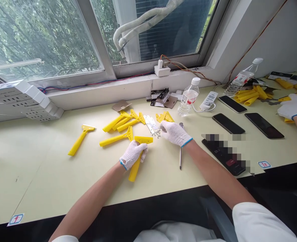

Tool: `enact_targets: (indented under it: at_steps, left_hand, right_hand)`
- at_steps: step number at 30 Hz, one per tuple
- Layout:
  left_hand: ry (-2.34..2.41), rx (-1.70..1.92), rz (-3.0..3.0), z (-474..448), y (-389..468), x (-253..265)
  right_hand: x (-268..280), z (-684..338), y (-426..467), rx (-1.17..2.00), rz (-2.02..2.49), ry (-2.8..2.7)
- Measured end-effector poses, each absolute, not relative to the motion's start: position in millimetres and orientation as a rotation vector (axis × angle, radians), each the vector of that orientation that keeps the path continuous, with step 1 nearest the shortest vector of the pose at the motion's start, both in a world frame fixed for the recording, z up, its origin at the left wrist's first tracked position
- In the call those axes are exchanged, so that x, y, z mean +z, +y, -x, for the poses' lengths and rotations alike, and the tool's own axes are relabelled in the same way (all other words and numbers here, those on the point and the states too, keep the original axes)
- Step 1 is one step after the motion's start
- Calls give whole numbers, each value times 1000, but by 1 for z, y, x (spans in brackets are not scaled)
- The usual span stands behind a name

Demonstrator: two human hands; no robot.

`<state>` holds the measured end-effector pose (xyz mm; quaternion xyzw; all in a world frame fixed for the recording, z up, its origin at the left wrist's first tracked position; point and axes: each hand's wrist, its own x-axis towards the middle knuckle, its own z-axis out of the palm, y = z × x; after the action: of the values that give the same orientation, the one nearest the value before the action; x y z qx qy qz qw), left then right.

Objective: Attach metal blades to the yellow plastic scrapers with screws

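Note:
My left hand [133,154], in a white knit glove, is wrapped round a yellow scraper [135,171] with its wide head pointing away from me. My right hand [175,133], gloved too, is beside a pile of small screws [156,133]; its fingers are drawn together, and what they hold, if anything, is hidden. Just beyond lie thin white metal plates [150,123] and flat yellow pieces [165,117]. A screwdriver [180,158] lies partly under my right hand. Several yellow scraper handles [115,138] are grouped beyond my left hand, and one scraper [79,141] lies apart at left.
A water bottle [188,97], a power strip [208,101] and several phones [228,123] lie to the right. White boxes [25,101] are stacked at back left. At far right a co-worker's gloved hand [293,107] is near more yellow handles [251,94]. The window sill bounds the table [50,188].

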<state>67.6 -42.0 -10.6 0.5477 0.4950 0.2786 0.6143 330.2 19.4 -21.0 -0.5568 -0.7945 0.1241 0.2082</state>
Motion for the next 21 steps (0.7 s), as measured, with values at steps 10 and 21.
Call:
enact_targets:
  at_steps: [10,21]
  left_hand:
    - [960,592,-1230,-56,-42,-11]
    - [893,683,-1127,-58,-42,-15]
  right_hand:
    - [-14,-325,14,764,1315,-2079]
    - [-10,-349,29,1081,1624,-1329]
